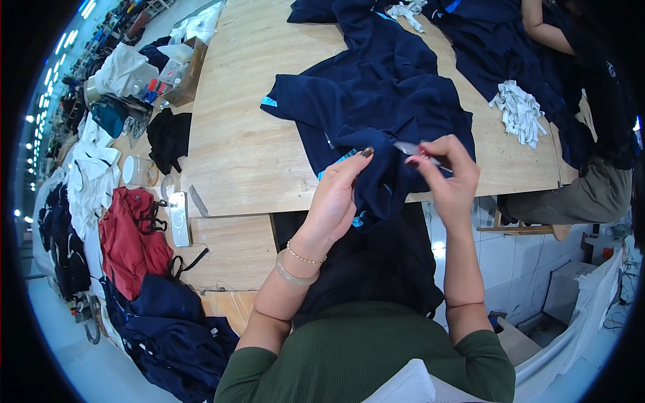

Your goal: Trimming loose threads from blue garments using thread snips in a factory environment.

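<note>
A navy blue garment (pixel 383 94) with light blue edging lies across the table and hangs over its near edge. My left hand (pixel 338 195) is closed on a bunched part of this cloth, its thumb on top. Just to the right, my right hand (pixel 447 176) grips a small cutting tool that looks like thread snips (pixel 406 148), with a pale blade and a bit of red by the fingers. Its blade points left, against or just above the gathered cloth. My fingers hide most of the tool's handle.
A white phone (pixel 179 219) lies left on the table, beside a red bag (pixel 134 238). A box of odds and ends (pixel 191 74) stands far left. White fabric strips (pixel 519 113) lie at right, near another person's arm (pixel 545 28) and more navy cloth (pixel 494 47).
</note>
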`<state>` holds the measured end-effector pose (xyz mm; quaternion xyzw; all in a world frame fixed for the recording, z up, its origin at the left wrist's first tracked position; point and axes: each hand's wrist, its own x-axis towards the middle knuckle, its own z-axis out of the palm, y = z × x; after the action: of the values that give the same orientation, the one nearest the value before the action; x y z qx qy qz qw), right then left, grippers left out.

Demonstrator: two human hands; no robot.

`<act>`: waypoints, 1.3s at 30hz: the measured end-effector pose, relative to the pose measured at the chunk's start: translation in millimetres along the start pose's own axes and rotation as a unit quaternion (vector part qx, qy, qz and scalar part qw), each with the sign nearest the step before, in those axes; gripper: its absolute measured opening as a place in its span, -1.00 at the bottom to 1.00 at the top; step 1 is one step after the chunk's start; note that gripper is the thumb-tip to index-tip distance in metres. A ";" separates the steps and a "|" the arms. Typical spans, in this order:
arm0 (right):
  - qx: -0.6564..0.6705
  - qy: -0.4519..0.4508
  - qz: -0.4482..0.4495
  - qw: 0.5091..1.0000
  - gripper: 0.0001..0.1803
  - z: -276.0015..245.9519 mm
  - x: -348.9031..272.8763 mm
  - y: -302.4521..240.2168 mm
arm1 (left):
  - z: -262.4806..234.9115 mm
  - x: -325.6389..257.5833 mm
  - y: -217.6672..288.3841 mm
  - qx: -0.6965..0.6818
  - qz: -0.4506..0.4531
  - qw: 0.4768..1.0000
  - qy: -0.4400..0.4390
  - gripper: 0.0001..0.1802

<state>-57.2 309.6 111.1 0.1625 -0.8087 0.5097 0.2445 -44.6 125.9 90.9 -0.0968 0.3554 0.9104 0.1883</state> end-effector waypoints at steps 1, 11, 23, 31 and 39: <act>0.094 0.038 0.080 0.992 -0.77 -1.4 -0.9 1.7 | 1.7 -0.8 0.9 0.043 0.010 0.999 0.016 -0.71; -0.058 -0.052 -0.023 0.997 -0.66 -6.5 -1.7 -3.7 | 6.5 -4.8 6.0 -0.031 -0.035 0.999 0.025 -0.73; 0.074 0.017 0.079 0.994 -0.67 -1.6 -3.2 -6.3 | 3.2 -5.8 0.3 -0.033 0.004 0.999 0.008 -0.73; 0.067 -0.090 -0.037 0.993 -0.78 19.7 -1.8 -1.2 | 1.4 -2.5 -4.8 -0.083 -0.027 0.996 -0.002 -0.76; 0.116 -0.007 0.105 0.988 -0.78 0.6 0.8 -4.7 | 5.7 -5.6 0.3 -0.068 -0.026 0.997 0.018 -0.74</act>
<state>-55.6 307.1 114.8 0.1073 -0.7584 0.6217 0.1638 -39.9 128.1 96.9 -0.1351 0.2935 0.9253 0.1986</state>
